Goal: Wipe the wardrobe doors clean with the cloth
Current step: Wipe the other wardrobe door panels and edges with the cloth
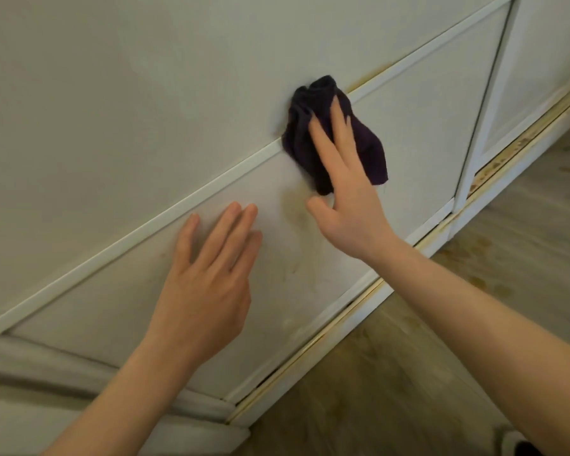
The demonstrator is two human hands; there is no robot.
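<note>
The dark purple cloth (367, 143) lies bunched against the white wardrobe door (112, 126), across the raised trim strip (145, 229) that separates the upper panel from the lower panel (89, 311). The cloth covers a short section of that strip.

The right hand (349, 205) presses the cloth to the door with straight, spread fingers. It does not clench the cloth. The thumb lies off the cloth, near the lower panel.

The left hand (208, 291) lies flat on the lower panel with its fingers extended, below the trim strip and apart from the cloth. It grasps nothing.

A faint brownish smudge (297, 212) marks the lower panel between the two hands, just below the cloth. A yellowish stain (366, 81) shows along the trim strip just beyond the cloth.

A second door (540, 77) stands further right. A bottom track (507, 149) with rust-coloured spots runs under both doors. A wood-pattern floor (474, 357) meets the track. A pale padded edge (79, 366) overlaps the lower left corner of the door; what it is cannot be told.
</note>
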